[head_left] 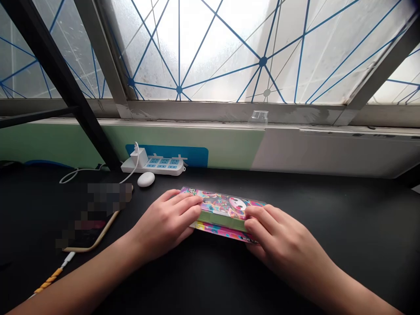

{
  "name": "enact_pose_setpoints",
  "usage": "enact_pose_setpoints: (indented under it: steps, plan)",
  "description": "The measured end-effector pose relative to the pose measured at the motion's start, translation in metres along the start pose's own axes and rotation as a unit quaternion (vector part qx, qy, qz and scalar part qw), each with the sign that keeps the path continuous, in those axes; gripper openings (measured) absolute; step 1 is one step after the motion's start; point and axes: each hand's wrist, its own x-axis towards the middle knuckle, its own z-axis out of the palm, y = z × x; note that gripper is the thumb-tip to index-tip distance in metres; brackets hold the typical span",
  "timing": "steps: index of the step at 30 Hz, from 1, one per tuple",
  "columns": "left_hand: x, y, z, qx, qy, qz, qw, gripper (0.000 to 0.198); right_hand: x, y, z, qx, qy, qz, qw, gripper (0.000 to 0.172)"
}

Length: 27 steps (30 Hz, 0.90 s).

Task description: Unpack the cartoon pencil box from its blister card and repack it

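A long, flat box (223, 204) with colourful cartoon print lies between my hands over the black desk. A green band runs along its near side, and a pink printed edge shows below that. My left hand (179, 214) grips the box's left end, fingers on top and thumb underneath or at the near edge. At the right end, my right hand (275, 236) pinches it with fingers bent over the top and the thumb low at the near side. Both thumbs are partly hidden. The box sits slightly tilted, its right end nearer to me.
Behind the box, a white power strip (164, 166) with a plugged-in charger (139, 156) stands against the wall. A white oval case (146, 179) lies before it. A tablet or phone (93, 232), partly blurred out, lies left with a cable (49, 280). A black post (65, 78) rises at left.
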Motion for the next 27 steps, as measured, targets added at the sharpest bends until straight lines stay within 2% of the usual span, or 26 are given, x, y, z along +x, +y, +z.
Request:
enact_pose_setpoints:
  steps: [2,5,11,16,21,24,27]
  plan:
    - [0.002,0.002,0.002,-0.009,-0.032,-0.003,0.999,0.048,0.000,-0.003,0.006,0.010,0.001,-0.004,1.000,0.017]
    - [0.003,0.003,0.002,-0.018,-0.066,-0.025,0.997,0.064,-0.002,-0.006,0.012,0.024,-0.005,-0.004,1.000,0.030]
    - [-0.001,0.000,0.004,-0.021,-0.137,-0.118,0.983,0.072,-0.002,-0.011,0.018,0.060,-0.027,-0.027,0.997,0.044]
    - [-0.002,-0.006,0.009,-0.059,-0.163,-0.171,0.970,0.073,-0.001,0.001,0.020,0.149,-0.071,-0.008,0.986,0.048]
    - [-0.002,-0.011,0.015,-0.145,-0.152,-0.196,0.958,0.078,-0.009,0.032,0.031,0.259,-0.143,0.081,0.952,0.050]
    - [-0.001,-0.011,0.018,-0.169,-0.154,-0.211,0.950,0.080,-0.017,0.055,0.043,0.306,-0.177,0.170,0.920,0.065]
    - [0.000,-0.012,0.019,-0.182,-0.164,-0.217,0.945,0.081,-0.023,0.072,0.049,0.367,-0.208,0.238,0.875,0.082]
